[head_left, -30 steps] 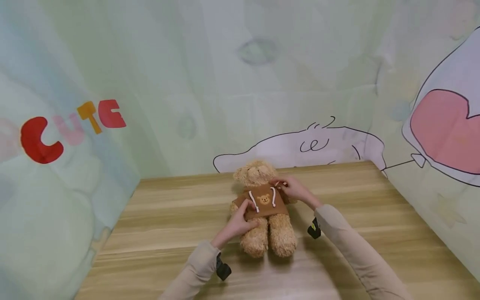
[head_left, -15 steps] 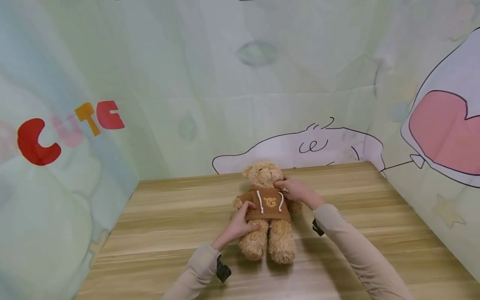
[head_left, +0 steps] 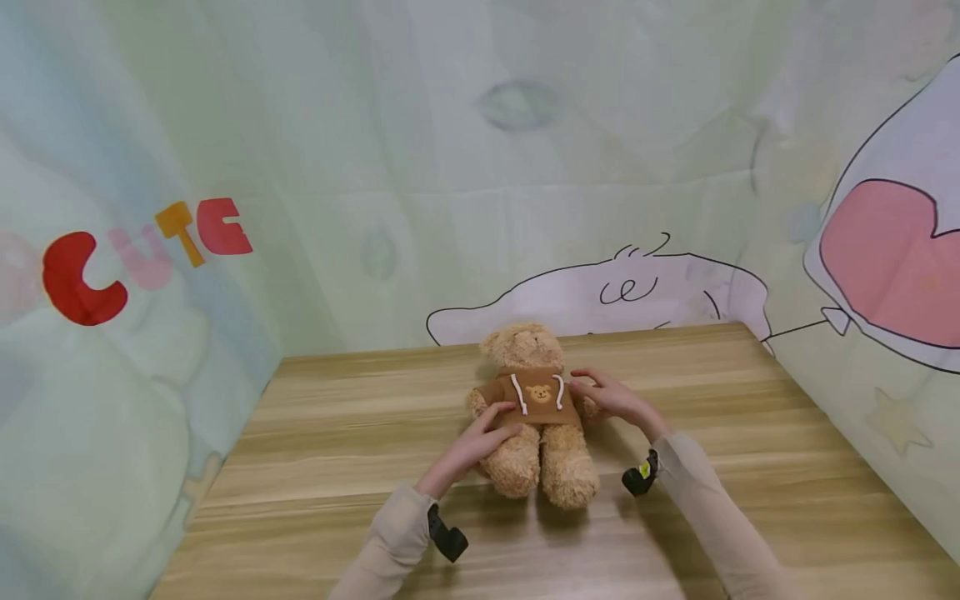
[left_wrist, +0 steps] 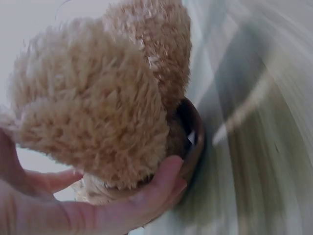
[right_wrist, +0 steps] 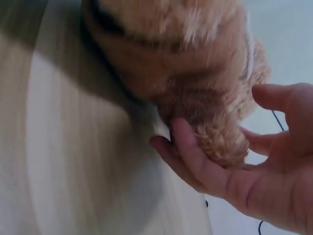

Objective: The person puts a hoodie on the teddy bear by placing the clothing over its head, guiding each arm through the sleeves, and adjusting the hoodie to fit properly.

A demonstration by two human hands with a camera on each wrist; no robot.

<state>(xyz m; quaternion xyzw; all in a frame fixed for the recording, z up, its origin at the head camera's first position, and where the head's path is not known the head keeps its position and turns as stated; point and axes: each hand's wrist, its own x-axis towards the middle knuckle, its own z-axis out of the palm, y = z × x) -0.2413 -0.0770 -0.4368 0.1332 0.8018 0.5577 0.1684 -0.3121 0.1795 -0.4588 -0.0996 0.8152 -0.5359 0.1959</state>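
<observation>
A light-brown plush teddy bear (head_left: 562, 467) in a brown hoodie (head_left: 542, 415) with white drawstrings faces me, its head toward the back edge of the table. My left hand (head_left: 472, 442) holds it at the lower left side, thumb on the leg and fingers at the hoodie. In the left wrist view, the fingers of that hand (left_wrist: 98, 210) curl around beneath the furry leg (left_wrist: 93, 103). My right hand (head_left: 615, 396) is beside the bear's arm on the right, fingers extended. The right wrist view has its fingers (right_wrist: 203, 164) along the furry paw, the thumb standing apart.
A wood-grain table (head_left: 345, 425) carries the bear near its back edge. Behind and on both sides hangs a printed backdrop (head_left: 390, 167) with cartoon shapes and coloured letters. Dark wrist straps with cameras sit on both wrists.
My right hand has let go near the bear's neck and moved right and down to its arm, fingers spreading. The bear has shifted and tilted slightly. My left hand stays at its side.
</observation>
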